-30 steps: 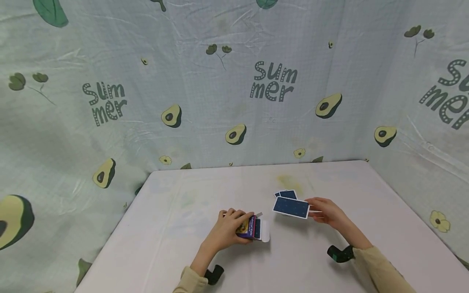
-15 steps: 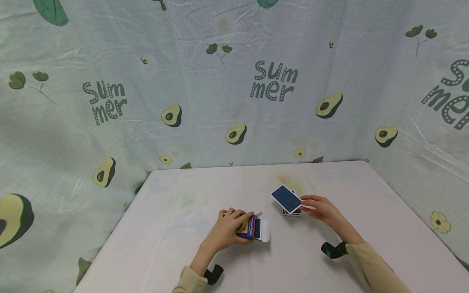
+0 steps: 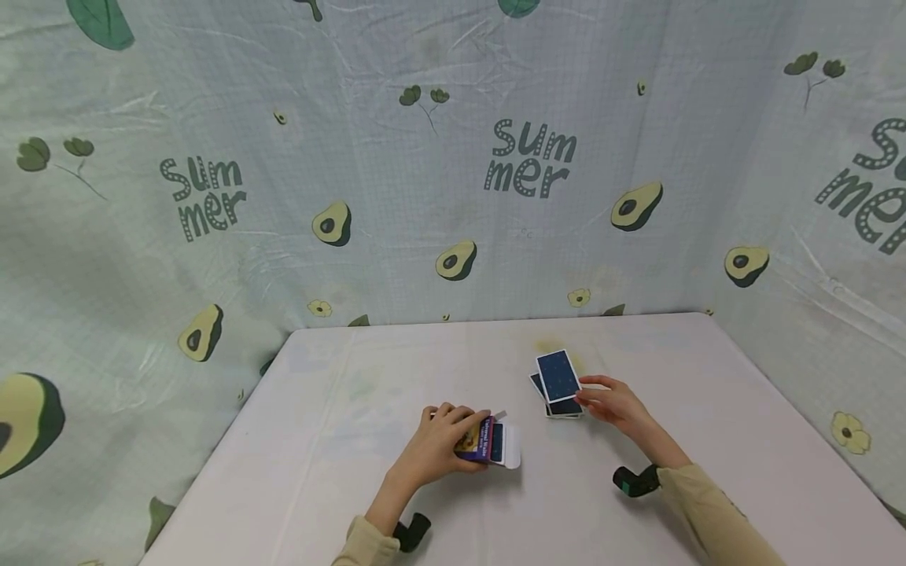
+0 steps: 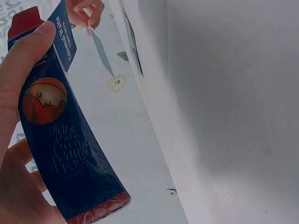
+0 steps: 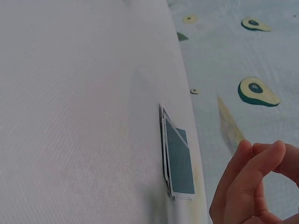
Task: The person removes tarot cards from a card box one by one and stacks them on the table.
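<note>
My left hand (image 3: 437,444) grips a purple-blue tarot card box (image 4: 74,144), lettered "Universal Waite". Its end flap (image 3: 513,448) hangs open to the right, and blue-backed cards (image 3: 499,442) show in the mouth. Thumb and fingertips of my right hand (image 3: 614,406) pinch a tarot card (image 3: 557,374) with a dark blue, white-edged back by its near right corner. That card is raised above a small, uneven stack of cards (image 5: 180,163) lying back up on the table. In the right wrist view the pinched card (image 5: 229,123) appears edge-on and blurred.
A pale cloth covers the table (image 3: 340,393), with a faint yellow stain behind the stack. A curtain (image 3: 396,173) printed with avocados and "summer" hangs along the back and sides. Dark wrist cameras (image 3: 637,481) sit near both sleeves.
My right hand has moved left and slightly away from me, turning the pinched card from lying crosswise to pointing toward the back, over the stack. The left hand and box stay put.
</note>
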`<action>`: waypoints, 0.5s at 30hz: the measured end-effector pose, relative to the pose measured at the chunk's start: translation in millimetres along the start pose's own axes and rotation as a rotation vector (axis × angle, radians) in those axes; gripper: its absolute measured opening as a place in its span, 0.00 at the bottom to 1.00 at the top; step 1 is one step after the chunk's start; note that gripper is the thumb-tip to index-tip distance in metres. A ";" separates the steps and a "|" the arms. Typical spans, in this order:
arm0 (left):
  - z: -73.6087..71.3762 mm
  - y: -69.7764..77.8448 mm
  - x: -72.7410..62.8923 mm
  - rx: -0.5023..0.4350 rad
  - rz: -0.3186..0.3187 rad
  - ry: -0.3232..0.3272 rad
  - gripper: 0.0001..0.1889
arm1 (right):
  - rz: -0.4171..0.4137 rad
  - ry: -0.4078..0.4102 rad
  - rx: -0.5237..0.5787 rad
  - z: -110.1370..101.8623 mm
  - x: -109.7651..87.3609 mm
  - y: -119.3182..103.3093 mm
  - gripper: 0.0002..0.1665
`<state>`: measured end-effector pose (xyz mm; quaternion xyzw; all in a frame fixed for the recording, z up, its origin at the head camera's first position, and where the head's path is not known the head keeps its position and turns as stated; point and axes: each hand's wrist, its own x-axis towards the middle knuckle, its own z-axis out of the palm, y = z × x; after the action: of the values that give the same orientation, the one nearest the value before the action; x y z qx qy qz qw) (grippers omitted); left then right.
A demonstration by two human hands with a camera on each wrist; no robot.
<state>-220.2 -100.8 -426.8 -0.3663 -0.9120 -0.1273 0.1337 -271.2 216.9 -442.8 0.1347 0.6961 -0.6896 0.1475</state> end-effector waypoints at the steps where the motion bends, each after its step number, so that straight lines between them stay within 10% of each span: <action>1: 0.5 -0.4 -0.2 0.001 0.008 0.011 0.38 | 0.000 0.006 -0.004 0.6 0.3 0.5 0.33; 15: -4.2 3.8 -1.1 -0.014 -0.052 -0.078 0.38 | -0.018 0.011 0.018 1.3 3.6 5.7 0.31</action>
<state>-216.2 -100.2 -422.8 -0.3480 -0.9249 -0.1226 0.0923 -272.2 215.6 -449.5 0.1334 0.6919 -0.6964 0.1361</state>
